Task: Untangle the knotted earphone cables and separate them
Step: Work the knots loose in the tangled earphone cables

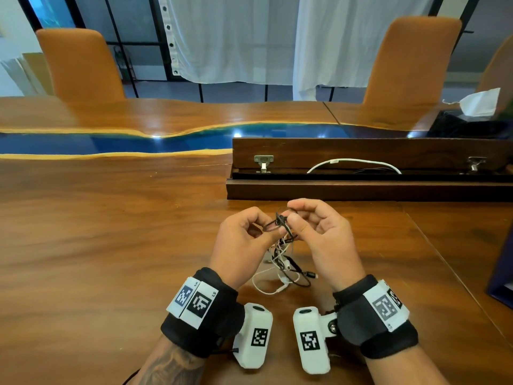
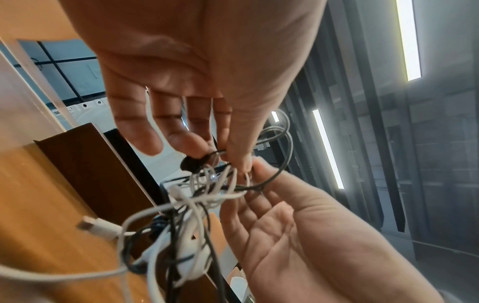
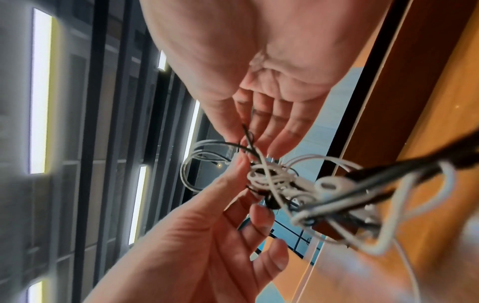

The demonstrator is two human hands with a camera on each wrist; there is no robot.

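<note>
Earphone cables (image 1: 283, 254), black and white, knotted, held above wooden table (image 1: 111, 232), loose ends trailing onto it. Left of knot: left hand (image 1: 241, 243) pinching black strand. Right of knot: right hand (image 1: 319, 232) pinching black loop. Beyond knot: open wooden box (image 1: 361, 187).

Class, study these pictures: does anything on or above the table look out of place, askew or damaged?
The black and white earphone cables are snarled into one knot, pinched between the left hand and right hand, loose ends trailing onto the table. Behind them, a hinged wooden flap stands open. Nothing looks damaged.
</note>
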